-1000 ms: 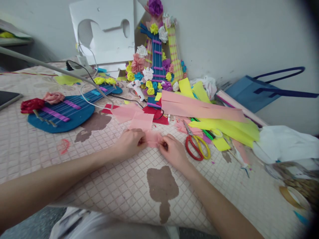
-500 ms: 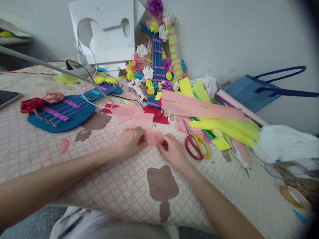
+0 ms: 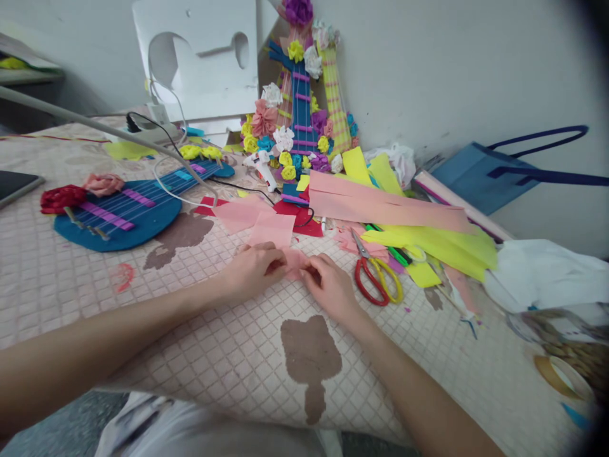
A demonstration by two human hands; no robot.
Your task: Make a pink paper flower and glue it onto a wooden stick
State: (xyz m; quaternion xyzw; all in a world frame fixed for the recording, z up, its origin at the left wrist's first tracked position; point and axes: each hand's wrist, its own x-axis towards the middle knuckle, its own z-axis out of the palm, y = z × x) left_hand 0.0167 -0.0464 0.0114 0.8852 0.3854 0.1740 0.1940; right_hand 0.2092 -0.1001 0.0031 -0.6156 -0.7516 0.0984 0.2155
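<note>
Between my two hands is a small piece of pink crepe paper (image 3: 295, 261), held just above the table. My left hand (image 3: 257, 268) pinches its left edge, fingers curled. On the other side my right hand (image 3: 328, 282) grips the right edge between thumb and fingers. Just beyond them lie more pink paper squares (image 3: 273, 228), partly overlapping. Scissors (image 3: 375, 276) with red and yellow handles rest to the right of my right hand. A blue toy guitar (image 3: 118, 216) with paper roses lies to the left.
Several decorated guitars (image 3: 301, 108) lean against the wall. A glue gun (image 3: 261, 168) stands in front of them. Pink strips (image 3: 380, 203) and yellow crepe paper (image 3: 442, 247) cover the right side. A tape roll (image 3: 564, 377) sits at the far right. A white cable lamp arm (image 3: 95, 117) crosses the left.
My left hand has shifted slightly right, closer to my right hand, and its fingers cover more of the pink piece. The right hand stays nearly in place.
</note>
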